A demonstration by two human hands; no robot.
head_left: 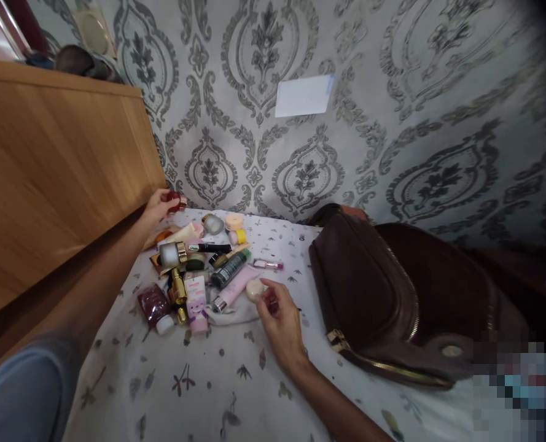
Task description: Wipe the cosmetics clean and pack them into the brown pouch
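Near the wall at the far left, my left hand (pixel 158 205) is closed around a small red bottle (pixel 174 201). My right hand (pixel 279 322) pinches a small round cream-coloured jar (pixel 255 289) at the right side of a pile of cosmetics. In that pile lie a pink tube (pixel 238 287), a dark green tube (pixel 231 268), a white and pink tube (pixel 196 304) and a gold bottle (pixel 177 286). A bottle of dark red liquid with a white cap (pixel 155 307) lies at the near left. A lip gloss tube (pixel 268 264) rests just beyond the jar.
A dark brown leather bag (pixel 365 288) with gold zips stands on the right of the patterned white sheet (pixel 236 380). A wooden cabinet (pixel 61 159) borders the left side. Behind is a patterned wall with a white card (pixel 304 96) on it.
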